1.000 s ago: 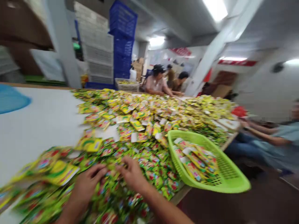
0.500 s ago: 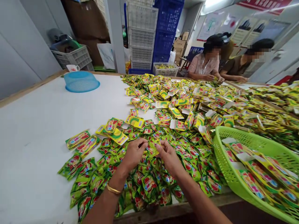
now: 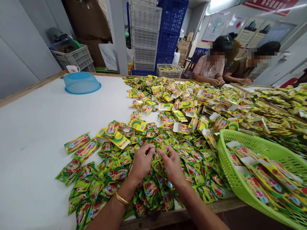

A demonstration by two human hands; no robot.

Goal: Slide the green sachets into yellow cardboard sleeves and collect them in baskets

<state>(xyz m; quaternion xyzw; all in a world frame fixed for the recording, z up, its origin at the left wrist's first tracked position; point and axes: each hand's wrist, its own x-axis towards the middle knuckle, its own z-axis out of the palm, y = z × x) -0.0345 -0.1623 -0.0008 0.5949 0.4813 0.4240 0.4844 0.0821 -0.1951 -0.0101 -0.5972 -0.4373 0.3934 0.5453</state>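
Many green packets (image 3: 151,189) with red fruit pictures lie heaped on the white table (image 3: 43,127) below and around both hands. My left hand (image 3: 143,159), a gold bangle on its wrist, pinches the left side of a small green packet (image 3: 157,154) over the heap. My right hand (image 3: 171,163) pinches the same packet from the right with thumb and fingers. The packet is partly hidden by the fingers. Left of the hands, several yellow boxes (image 3: 119,140) rest on the packets. At the right stands a green basket (image 3: 230,166) holding filled-looking flat boxes with white flaps.
Yellow boxes (image 3: 182,104) spread across the table's far side. A blue basket (image 3: 81,83) is upside down at the far left near a cup (image 3: 73,68). Stacked crates (image 3: 146,35) stand behind. Two people (image 3: 211,65) sit at the far right. A wooden edge borders the table.
My hands have drawn slightly closer together around the packet, and the left wrist has shifted right. The view has moved a little. The nearer person's hands at the far side have shifted left and lower.
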